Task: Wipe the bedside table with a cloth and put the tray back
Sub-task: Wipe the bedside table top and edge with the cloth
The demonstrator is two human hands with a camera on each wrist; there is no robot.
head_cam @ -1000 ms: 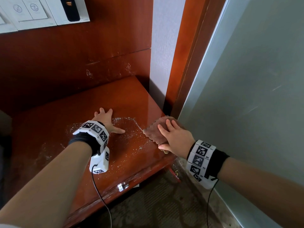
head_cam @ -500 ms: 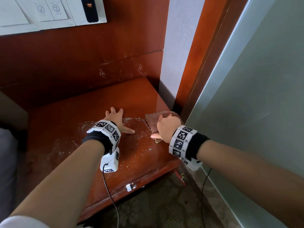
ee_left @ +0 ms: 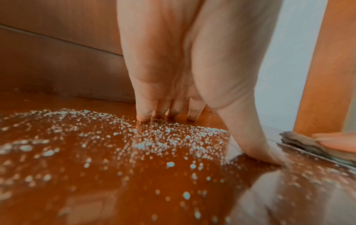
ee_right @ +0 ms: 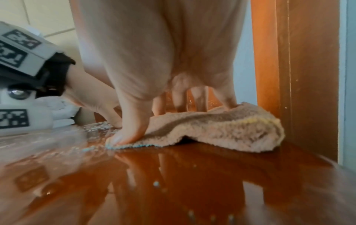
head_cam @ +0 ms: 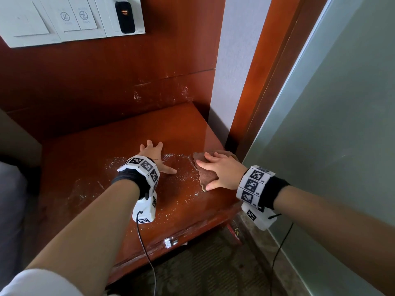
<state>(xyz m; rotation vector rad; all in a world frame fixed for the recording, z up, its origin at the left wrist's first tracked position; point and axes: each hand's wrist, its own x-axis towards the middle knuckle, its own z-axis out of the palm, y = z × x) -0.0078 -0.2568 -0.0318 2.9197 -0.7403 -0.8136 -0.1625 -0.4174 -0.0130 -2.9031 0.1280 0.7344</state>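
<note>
The red-brown bedside table [head_cam: 171, 129] carries white wet specks [head_cam: 179, 182] over its front half, sharp in the left wrist view [ee_left: 154, 137]. My left hand [head_cam: 155, 155] lies flat on the top with fingers spread, its fingertips [ee_left: 143, 117] touching the wood among the specks. Just to its right, my right hand [head_cam: 218, 169] presses a brown cloth [head_cam: 206, 178] onto the table near the right edge. In the right wrist view the thumb and fingers of that hand [ee_right: 154, 76] bear down on the fuzzy cloth [ee_right: 221, 129]. No tray is in view.
A white switch panel [head_cam: 70, 20] hangs on the wooden back wall. A pale pillar [head_cam: 235, 71], a wooden door frame [head_cam: 269, 82] and a frosted glass panel [head_cam: 342, 135] close in the right side. Carpet [head_cam: 203, 270] lies below the table's front edge, by a metal drawer handle [head_cam: 170, 242].
My right hand slid the cloth leftward, closer to my left hand, and now lies flatter on it. My left hand stayed put on the table.
</note>
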